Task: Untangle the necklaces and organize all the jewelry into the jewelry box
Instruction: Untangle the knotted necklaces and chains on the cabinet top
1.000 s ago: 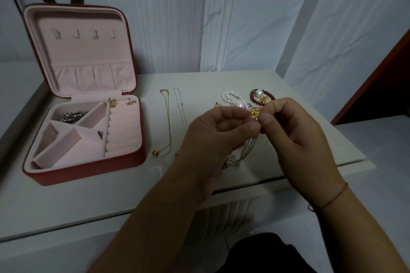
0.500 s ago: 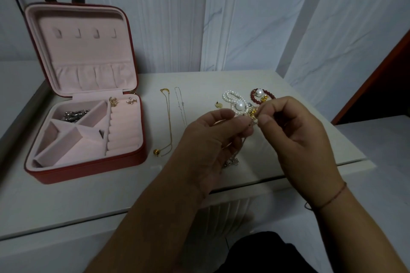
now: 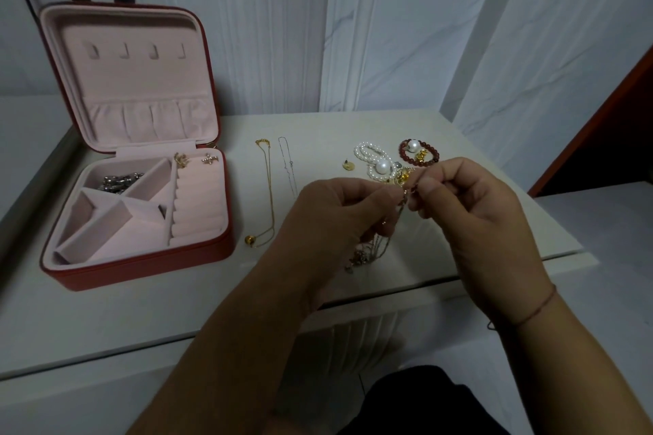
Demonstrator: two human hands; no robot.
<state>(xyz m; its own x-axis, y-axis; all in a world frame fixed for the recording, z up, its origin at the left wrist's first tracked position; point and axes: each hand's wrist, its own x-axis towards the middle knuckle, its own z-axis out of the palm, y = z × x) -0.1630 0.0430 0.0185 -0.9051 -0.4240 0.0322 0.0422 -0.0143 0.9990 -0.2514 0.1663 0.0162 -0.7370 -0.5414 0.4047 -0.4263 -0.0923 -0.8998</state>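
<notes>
Head view shows you the tangled necklaces (image 3: 371,252): thin metal chains, knotted, hanging in a loose bunch above the near part of the white table (image 3: 106,321). Your left hand (image 3: 339,222) pinches the upper strands between thumb and curled fingers. Your right hand (image 3: 473,219) pinches the same strands just beside it, fingertips nearly touching. A thin cord (image 3: 540,307) circles your right wrist.

Behind your fingers lie a strand of small round pearls (image 3: 371,155) with one big pearl, a ring of dark red beads (image 3: 404,152) with another big pearl and a gold charm, and a small gold disc (image 3: 348,165). To the left, a gold chain (image 3: 269,194) with a ball pendant and a finer silver chain (image 3: 288,169) lie stretched out straight, side by side.

Farther left the jewelry box (image 3: 141,268) stands open, red outside, soft pink lining inside. Its rear compartment holds silver pieces (image 3: 118,182); two small earrings (image 3: 181,159) sit at the top of the ring rolls.

Compared with half a second ago, your hands hold almost the same spot and everything on the table lies unchanged.
</notes>
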